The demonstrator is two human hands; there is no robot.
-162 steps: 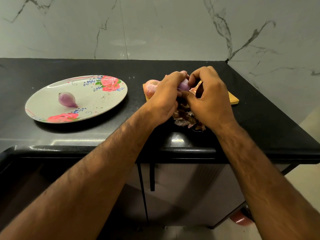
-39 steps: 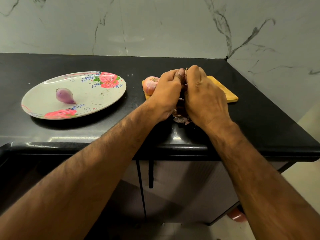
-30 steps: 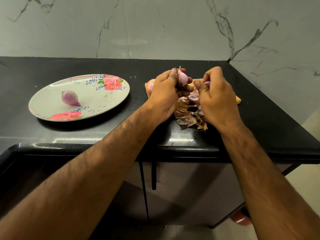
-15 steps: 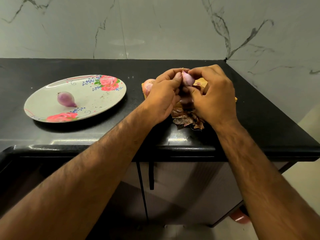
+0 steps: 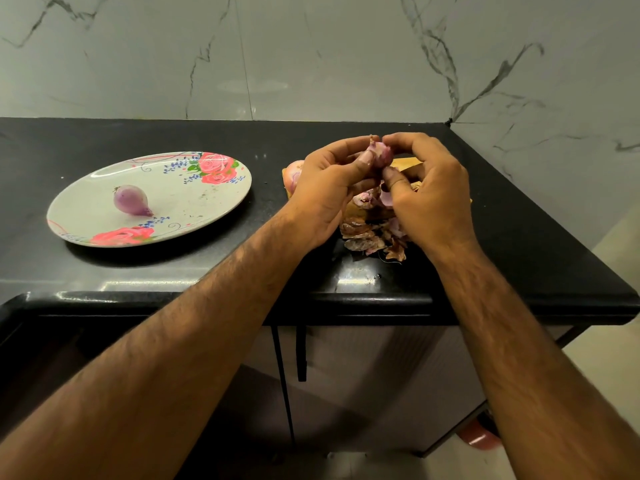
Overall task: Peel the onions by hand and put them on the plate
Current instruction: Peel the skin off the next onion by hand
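Observation:
A small purple onion (image 5: 381, 154) is held up between both hands above the counter. My left hand (image 5: 329, 188) grips it from the left with thumb and fingers. My right hand (image 5: 429, 195) pinches it from the right, thumb against its lower side. A peeled purple onion (image 5: 130, 200) lies on the flowered plate (image 5: 194, 206) at the left. An unpeeled pinkish onion (image 5: 294, 173) sits on the wooden board, mostly hidden behind my left hand.
A heap of dry onion skins (image 5: 372, 233) lies under my hands near the counter's front edge. The wooden board (image 5: 407, 163) shows between my hands. The black counter (image 5: 519, 220) ends at the marble wall on the right.
Both hands stay on the onion. The right hand pulled away with a strip of skin a second ago, then came back to the onion, where it pinches again.

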